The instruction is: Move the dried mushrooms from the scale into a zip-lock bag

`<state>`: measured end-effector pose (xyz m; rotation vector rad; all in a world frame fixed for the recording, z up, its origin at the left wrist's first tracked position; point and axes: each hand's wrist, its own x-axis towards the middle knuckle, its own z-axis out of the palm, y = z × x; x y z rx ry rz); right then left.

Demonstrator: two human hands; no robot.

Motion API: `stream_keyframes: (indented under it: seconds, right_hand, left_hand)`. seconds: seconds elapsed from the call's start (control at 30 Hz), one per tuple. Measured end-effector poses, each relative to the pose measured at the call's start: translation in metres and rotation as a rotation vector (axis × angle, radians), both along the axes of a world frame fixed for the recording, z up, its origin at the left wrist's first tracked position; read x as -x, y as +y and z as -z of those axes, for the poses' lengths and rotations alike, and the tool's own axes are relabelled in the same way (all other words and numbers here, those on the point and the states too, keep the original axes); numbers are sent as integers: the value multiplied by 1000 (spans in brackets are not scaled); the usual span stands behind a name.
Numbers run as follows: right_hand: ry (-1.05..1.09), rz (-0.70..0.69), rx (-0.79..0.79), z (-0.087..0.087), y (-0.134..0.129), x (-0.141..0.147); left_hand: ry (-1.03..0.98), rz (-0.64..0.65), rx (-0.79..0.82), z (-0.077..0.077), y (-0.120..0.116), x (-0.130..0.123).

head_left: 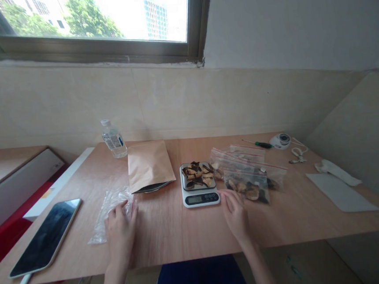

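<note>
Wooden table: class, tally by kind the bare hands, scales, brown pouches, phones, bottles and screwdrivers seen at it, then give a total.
Left hand and right hand: 2
Scale: 1
Brown pouch: 1
Phone: 1
Bottle: 1
Screwdriver: 1
Total: 7

- how's the scale (199,192)?
- white, level, dark display strip (201,199) along its six o'clock edge, reading illegible. curled brown dried pieces (197,174) lie heaped on top.
- the clear bag (101,220)?
- crumpled, at nine o'clock from the scale, partly hidden.
- and the filled bags (248,186)?
- red-striped, overlapping, at three o'clock.
</note>
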<state>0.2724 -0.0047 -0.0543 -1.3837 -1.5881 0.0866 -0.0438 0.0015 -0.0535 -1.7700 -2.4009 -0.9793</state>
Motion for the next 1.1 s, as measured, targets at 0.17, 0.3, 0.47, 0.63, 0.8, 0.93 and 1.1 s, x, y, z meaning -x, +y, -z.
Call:
stream_keyframes:
  seconds: [0.17, 0.3, 0.47, 0.63, 0.8, 0.93, 1.1]
  right_hand:
    - [32, 0, 40, 8, -24, 1]
    - [73, -6, 68, 6, -36, 4]
    - [180, -110, 134, -11, -50, 20]
    - [316, -346, 331, -36, -64, 61]
    - [437, -454, 428, -50, -64, 91]
    - [493, -384, 428, -52, -60, 88]
    - [491, -374, 419, -54, -64, 76]
  left_hand:
    - [9, 11, 71, 5, 3, 9]
    - [-132, 39, 70, -2, 2, 15]
    - [-178, -235, -58, -20, -29, -4]
    - [-304, -166, -265, -40, -72, -64]
    - [-508, 357, -291, -42, -80, -106]
    - [-637, 519, -246, -42, -77, -115]
    - [-649, 597, -255, -47, -76, -124]
